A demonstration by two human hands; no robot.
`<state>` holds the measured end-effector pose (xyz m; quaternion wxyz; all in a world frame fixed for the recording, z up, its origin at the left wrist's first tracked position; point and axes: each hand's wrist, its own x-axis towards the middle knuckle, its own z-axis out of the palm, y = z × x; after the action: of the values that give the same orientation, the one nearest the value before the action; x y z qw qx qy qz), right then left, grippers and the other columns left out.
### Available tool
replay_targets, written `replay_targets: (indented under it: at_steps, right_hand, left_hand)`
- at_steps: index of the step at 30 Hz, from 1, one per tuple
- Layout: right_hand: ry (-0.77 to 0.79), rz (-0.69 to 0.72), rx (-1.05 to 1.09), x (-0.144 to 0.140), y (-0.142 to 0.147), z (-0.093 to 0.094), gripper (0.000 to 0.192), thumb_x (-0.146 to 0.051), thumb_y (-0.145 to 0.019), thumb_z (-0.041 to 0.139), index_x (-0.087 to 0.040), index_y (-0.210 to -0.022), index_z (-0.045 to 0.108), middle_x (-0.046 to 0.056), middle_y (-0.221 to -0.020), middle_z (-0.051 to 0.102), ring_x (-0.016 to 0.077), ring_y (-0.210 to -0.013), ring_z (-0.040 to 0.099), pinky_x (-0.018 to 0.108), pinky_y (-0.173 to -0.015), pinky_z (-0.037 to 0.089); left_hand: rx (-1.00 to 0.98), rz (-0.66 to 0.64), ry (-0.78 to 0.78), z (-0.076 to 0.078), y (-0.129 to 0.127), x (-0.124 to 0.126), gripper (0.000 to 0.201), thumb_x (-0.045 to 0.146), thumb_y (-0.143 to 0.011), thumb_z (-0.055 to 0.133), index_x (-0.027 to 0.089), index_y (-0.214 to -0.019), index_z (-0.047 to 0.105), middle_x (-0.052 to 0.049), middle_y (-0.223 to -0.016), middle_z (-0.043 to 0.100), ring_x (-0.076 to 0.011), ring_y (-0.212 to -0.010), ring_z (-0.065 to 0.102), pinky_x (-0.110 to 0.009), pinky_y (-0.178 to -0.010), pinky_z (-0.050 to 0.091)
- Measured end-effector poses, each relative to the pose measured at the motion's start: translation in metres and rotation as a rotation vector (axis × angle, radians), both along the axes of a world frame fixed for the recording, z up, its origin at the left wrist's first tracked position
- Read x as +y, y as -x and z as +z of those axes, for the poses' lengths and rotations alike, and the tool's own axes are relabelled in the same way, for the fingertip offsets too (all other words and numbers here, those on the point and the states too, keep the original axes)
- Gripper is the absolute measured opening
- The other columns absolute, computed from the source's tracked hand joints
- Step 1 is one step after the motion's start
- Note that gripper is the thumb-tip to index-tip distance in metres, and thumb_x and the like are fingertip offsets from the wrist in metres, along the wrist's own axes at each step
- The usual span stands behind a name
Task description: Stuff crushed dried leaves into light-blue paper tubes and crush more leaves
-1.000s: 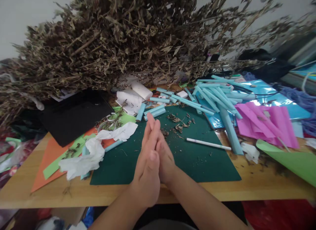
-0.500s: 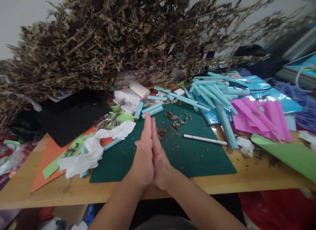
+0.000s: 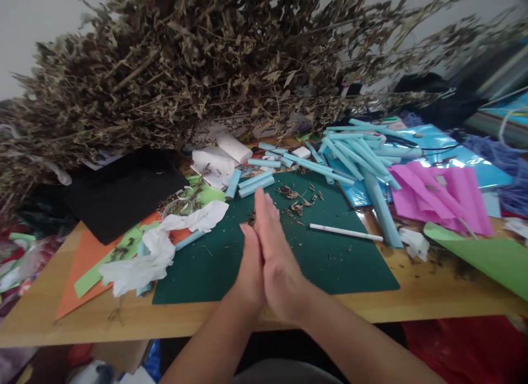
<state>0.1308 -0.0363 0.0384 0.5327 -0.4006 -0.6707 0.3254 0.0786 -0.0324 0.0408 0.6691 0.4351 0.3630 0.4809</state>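
Observation:
My left hand and my right hand are pressed palm to palm above the green cutting mat, fingers straight and pointing away from me. What lies between the palms, if anything, is hidden. Crumbled dried leaves show just beyond the left fingers, partly covered by the hands. More dried leaf pieces are scattered on the mat to the right. A thin white stick lies across the mat's right side, apart from both hands.
A large dried leafy bundle spans the back. Light-blue paper tubes are piled at back right, beside pink paper and green paper. On the left are crumpled white tissue, orange paper and a black sheet.
My hands have slid against each other: the right has moved forward and the left back towards me. Both have shifted slightly right, uncovering leaf crumbs on the left. The view has shifted slightly.

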Motion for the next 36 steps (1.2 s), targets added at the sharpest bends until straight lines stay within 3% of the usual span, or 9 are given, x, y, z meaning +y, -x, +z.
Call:
replay_targets:
  at_steps: [4, 7, 11, 14, 19, 22, 26, 31, 36]
  right_hand:
    - [0.112, -0.041, 0.171, 0.012, -0.002, -0.005, 0.07, -0.065, -0.074, 0.002, -0.026, -0.132, -0.005, -0.007, -0.137, -0.007, 0.017, -0.125, -0.007, 0.039, -0.104, -0.004]
    - [0.109, 0.1, 0.168, 0.002, 0.0, 0.001, 0.065, -0.061, -0.078, 0.004, -0.025, -0.132, -0.003, -0.007, -0.138, -0.004, 0.017, -0.126, -0.004, 0.038, -0.105, 0.001]
    - [0.128, 0.153, 0.243, 0.0, -0.004, 0.017, 0.07, -0.065, -0.074, 0.002, -0.025, -0.132, -0.003, -0.008, -0.138, -0.003, 0.0174, -0.125, -0.005, 0.037, -0.105, 0.003]
    - [0.264, 0.04, 0.441, 0.012, -0.006, 0.014, 0.072, -0.066, -0.073, -0.002, -0.024, -0.132, -0.004, -0.006, -0.138, 0.003, 0.0156, -0.126, -0.001, 0.039, -0.104, 0.002]
    - [0.303, 0.14, 0.309, 0.001, -0.002, 0.001, 0.067, -0.062, -0.077, 0.006, -0.023, -0.132, 0.006, -0.007, -0.138, 0.001, 0.0135, -0.126, -0.002, 0.035, -0.105, 0.0]
    - [0.267, 0.127, 0.356, -0.001, -0.009, 0.013, 0.069, -0.065, -0.075, 0.005, -0.025, -0.132, 0.008, -0.007, -0.138, 0.005, 0.013, -0.126, 0.0, 0.032, -0.105, 0.0]
    - [0.303, 0.126, 0.599, 0.019, -0.019, 0.018, 0.069, -0.067, -0.074, 0.004, -0.029, -0.131, 0.008, -0.006, -0.136, 0.017, 0.0146, -0.126, 0.007, 0.038, -0.103, -0.001]
    - [0.442, 0.193, 0.861, 0.031, -0.024, -0.008, 0.064, -0.065, -0.076, 0.014, -0.03, -0.13, 0.018, -0.004, -0.135, 0.02, 0.0158, -0.123, 0.02, 0.039, -0.103, 0.009]
    - [0.535, 0.261, 0.931, 0.042, -0.021, -0.011, 0.065, -0.067, -0.075, 0.014, -0.03, -0.129, 0.02, -0.001, -0.131, 0.031, 0.0159, -0.12, 0.027, 0.04, -0.101, 0.016]
  left_hand:
    - [-0.033, 0.012, -0.041, 0.002, 0.002, -0.006, 0.07, 0.064, -0.073, 0.004, 0.027, -0.129, 0.024, 0.0, -0.136, 0.024, -0.0197, -0.127, 0.013, -0.036, -0.105, 0.014]
    - [0.044, 0.125, -0.233, 0.008, 0.008, -0.003, 0.068, 0.065, -0.071, 0.002, 0.033, -0.128, 0.02, 0.007, -0.138, 0.017, -0.0182, -0.127, 0.007, -0.034, -0.106, 0.007]
    - [0.132, 0.075, -0.461, 0.001, 0.004, -0.013, 0.068, 0.068, -0.069, 0.014, 0.035, -0.128, 0.018, 0.012, -0.139, 0.007, -0.0189, -0.127, -0.003, -0.031, -0.107, 0.007]
    - [0.168, 0.096, -0.377, -0.002, -0.005, -0.016, 0.08, 0.072, -0.065, 0.015, 0.027, -0.131, 0.016, 0.007, -0.139, 0.009, -0.0218, -0.127, -0.001, -0.034, -0.107, 0.006]
    - [0.161, 0.254, 0.02, 0.009, -0.006, 0.012, 0.071, 0.058, -0.077, 0.0, 0.015, -0.132, 0.013, -0.001, -0.139, 0.012, -0.0163, -0.128, 0.008, -0.031, -0.107, 0.006]
    - [0.187, 0.174, -0.207, 0.001, -0.009, 0.001, 0.068, 0.062, -0.075, 0.013, 0.023, -0.131, 0.017, 0.003, -0.139, 0.012, -0.016, -0.128, 0.007, -0.029, -0.106, 0.008]
    - [0.255, 0.127, -0.288, -0.016, -0.023, -0.02, 0.066, 0.061, -0.076, 0.014, 0.024, -0.131, 0.014, -0.001, -0.139, 0.013, -0.0193, -0.128, 0.006, -0.034, -0.105, 0.012]
    - [0.485, 0.139, -0.397, -0.019, -0.026, 0.028, 0.078, 0.064, -0.072, 0.005, 0.014, -0.13, 0.021, -0.007, -0.139, 0.01, -0.0198, -0.128, 0.002, -0.038, -0.105, 0.0]
    - [0.543, 0.087, -0.6, -0.03, -0.005, 0.058, 0.075, 0.06, -0.076, 0.006, 0.008, -0.13, 0.019, -0.011, -0.138, 0.012, -0.0194, -0.128, 0.005, -0.038, -0.105, 0.004]
